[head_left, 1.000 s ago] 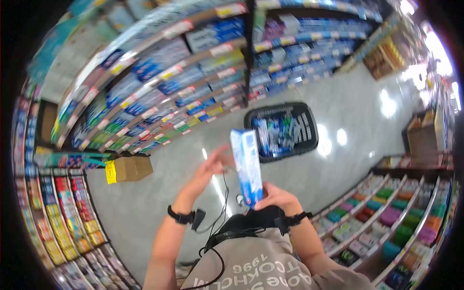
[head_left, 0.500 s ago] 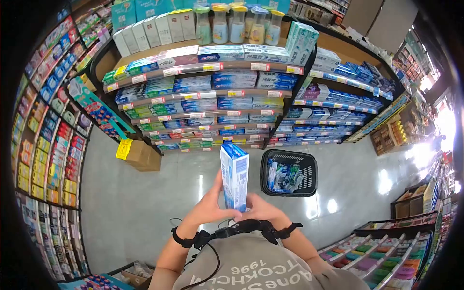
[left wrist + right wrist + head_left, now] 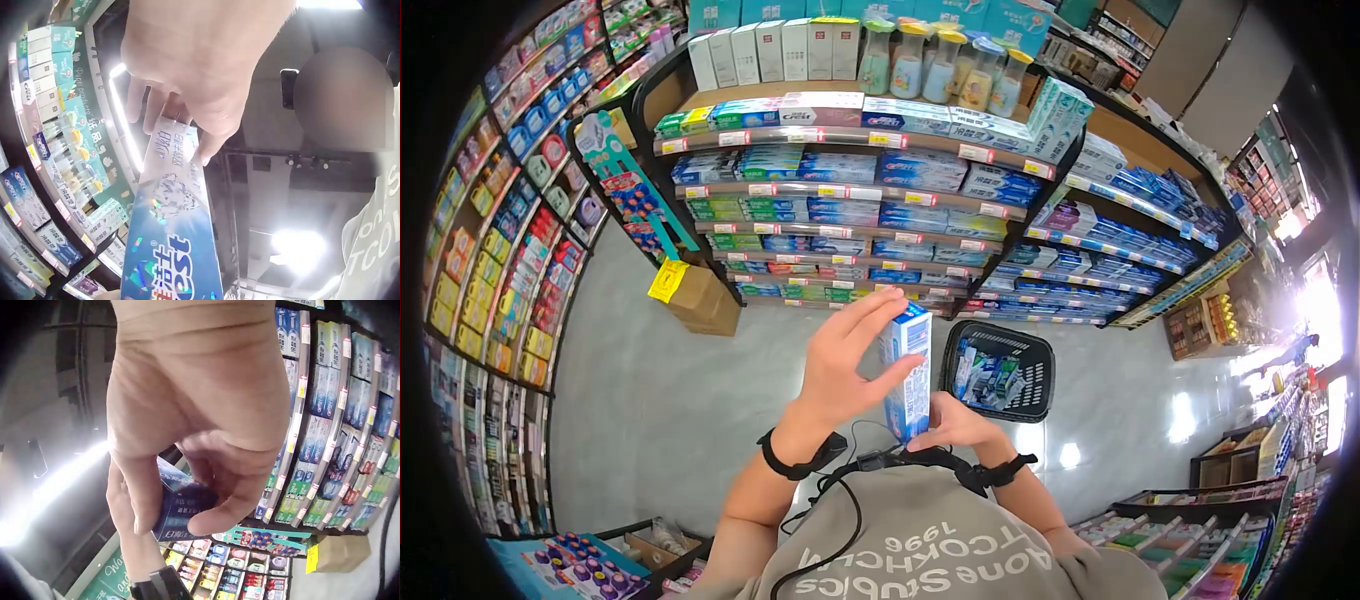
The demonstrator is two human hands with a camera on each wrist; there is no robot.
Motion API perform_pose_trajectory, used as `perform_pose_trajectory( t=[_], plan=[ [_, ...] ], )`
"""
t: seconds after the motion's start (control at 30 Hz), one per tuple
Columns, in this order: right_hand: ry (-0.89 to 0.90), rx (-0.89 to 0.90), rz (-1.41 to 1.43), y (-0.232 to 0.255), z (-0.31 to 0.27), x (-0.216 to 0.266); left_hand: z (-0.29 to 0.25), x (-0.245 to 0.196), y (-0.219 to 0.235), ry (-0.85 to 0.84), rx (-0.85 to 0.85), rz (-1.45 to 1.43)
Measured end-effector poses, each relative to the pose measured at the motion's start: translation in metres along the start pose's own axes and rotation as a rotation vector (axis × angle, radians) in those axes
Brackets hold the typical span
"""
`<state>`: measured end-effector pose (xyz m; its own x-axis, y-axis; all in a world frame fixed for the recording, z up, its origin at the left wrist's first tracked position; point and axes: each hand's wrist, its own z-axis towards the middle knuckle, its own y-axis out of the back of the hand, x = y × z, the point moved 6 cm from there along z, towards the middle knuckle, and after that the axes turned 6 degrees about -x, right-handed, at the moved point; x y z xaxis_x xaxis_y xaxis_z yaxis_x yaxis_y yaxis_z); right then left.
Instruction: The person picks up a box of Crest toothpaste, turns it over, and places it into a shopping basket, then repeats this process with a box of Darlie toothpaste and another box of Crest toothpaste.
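A tall blue-and-white toothpaste box [image 3: 914,385] stands nearly upright in front of my body. My left hand [image 3: 835,365] holds its upper part, the thumb across one side and the fingers at the top end. The left wrist view shows the thumb and curled fingers around the pale end of the box [image 3: 169,231], with the printed face below. My right hand [image 3: 960,425] grips the lower end. In the right wrist view, thumb and fingers pinch the dark blue end of the box [image 3: 184,509].
A black shopping basket [image 3: 1033,350] with several packages sits on the floor ahead, right of the box. Shelves of toothpaste [image 3: 840,170] stand beyond it. A cardboard carton [image 3: 705,300] is at the left. More shelves [image 3: 490,250] line the left side.
My left hand came from beside the box to its lower left side, then moved up to the top part. The right hand keeps the lower end. The head view has shifted.
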<state>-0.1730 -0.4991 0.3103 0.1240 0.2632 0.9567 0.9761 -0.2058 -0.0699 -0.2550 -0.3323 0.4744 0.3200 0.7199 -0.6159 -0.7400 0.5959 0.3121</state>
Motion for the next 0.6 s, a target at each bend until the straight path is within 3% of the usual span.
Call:
perform_pose_trajectory(
  t=[0.17, 0.33, 0.47, 0.57, 0.6],
  plan=[
    [0.000, -0.053, 0.067, 0.003, -0.009, 0.007, -0.004, -0.002, -0.016, 0.003, -0.039, -0.033],
    [0.072, -0.130, 0.181, 0.016, -0.025, 0.007, 0.013, -0.011, -0.031, -0.119, -0.039, -0.006],
    [0.085, -0.156, 0.166, 0.033, -0.043, 0.006, 0.029, -0.022, -0.060, -0.186, 0.119, -0.028],
    [0.103, -0.174, 0.164, 0.050, -0.059, 0.005, 0.045, -0.045, -0.076, -0.169, 0.100, -0.097],
    [0.108, -0.190, 0.163, 0.055, -0.067, 0.004, 0.047, -0.052, -0.093, -0.189, 0.222, -0.092]
  ],
)
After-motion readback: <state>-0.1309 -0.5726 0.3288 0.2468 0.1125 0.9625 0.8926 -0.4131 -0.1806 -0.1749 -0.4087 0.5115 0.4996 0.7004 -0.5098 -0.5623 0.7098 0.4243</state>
